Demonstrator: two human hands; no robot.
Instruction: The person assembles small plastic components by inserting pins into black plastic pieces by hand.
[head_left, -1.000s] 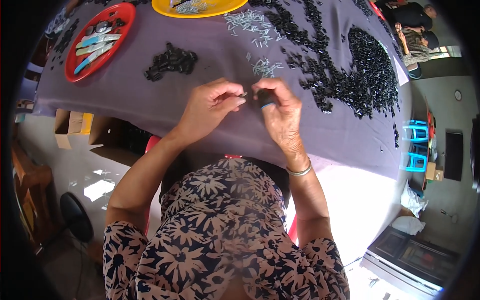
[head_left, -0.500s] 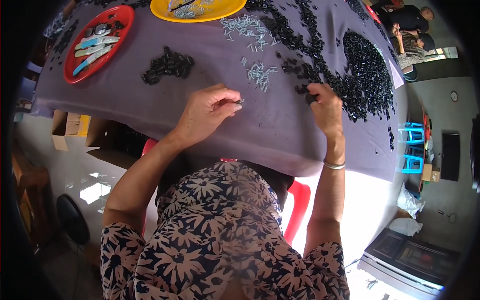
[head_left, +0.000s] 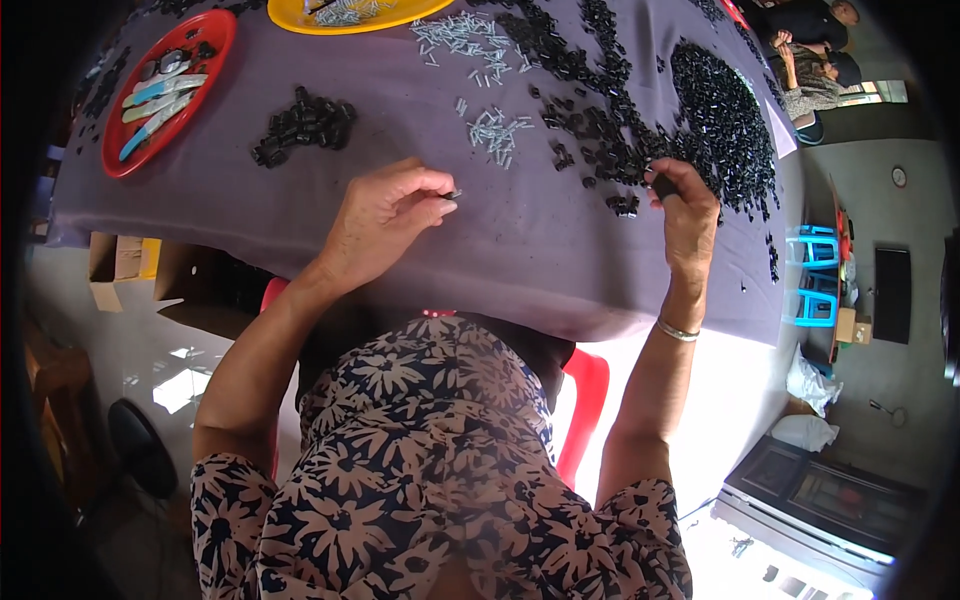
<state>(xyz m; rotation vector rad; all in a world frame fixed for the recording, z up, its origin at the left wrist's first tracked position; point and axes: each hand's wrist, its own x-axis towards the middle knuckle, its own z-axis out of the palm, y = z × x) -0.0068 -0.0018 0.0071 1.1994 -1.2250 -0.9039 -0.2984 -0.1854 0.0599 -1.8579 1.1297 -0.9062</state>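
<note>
My left hand (head_left: 391,212) is raised over the near part of the purple-covered table (head_left: 500,235). Its thumb and forefinger pinch a small greyish piece (head_left: 453,195), too small to name. At the near edge of the spread of small black plastic pieces (head_left: 720,120), my right hand (head_left: 688,212) has its fingers curled together. A dark cover (head_left: 664,187) shows on one of its digits. Whether a piece sits between those fingertips is hidden. Small clear pins (head_left: 495,133) lie scattered between the hands, and a clump of larger black pieces (head_left: 303,127) lies beyond my left hand.
At the left stands a red tray (head_left: 222,60) with blue- and white-handled tools. A yellow tray (head_left: 380,25) of clear pins stands at the far side. Cardboard boxes (head_left: 125,265) are below the table's left edge. Other people (head_left: 815,60) sit at the far right.
My right hand has moved right over the black pieces, uncovering some at its former place. The table view has shifted slightly left and up; my left hand keeps its pinch.
</note>
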